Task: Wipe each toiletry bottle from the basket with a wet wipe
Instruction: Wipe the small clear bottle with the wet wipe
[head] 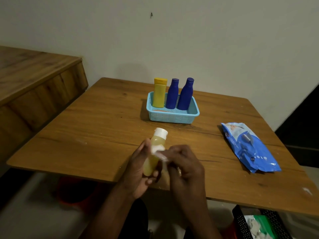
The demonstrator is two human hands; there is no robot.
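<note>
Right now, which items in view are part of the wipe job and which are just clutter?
Part of the job:
- pale yellow bottle, in left hand
- wet wipe, pinched by right hand
- blue basket
- yellow bottle
- two dark blue bottles
- wipes pack

Lying about:
- black crate under table
- wooden bench

Between your fingers (151, 180) you have a translucent plastic bottle (152, 159) with a smooth white cap, and a soft, damp-looking wipe (159, 152). Beyond your fingertips, the table (96, 128) is matt grained wood, the basket (172, 116) perforated plastic, and the wipe pack (250, 147) glossy, crinkled film.
</note>
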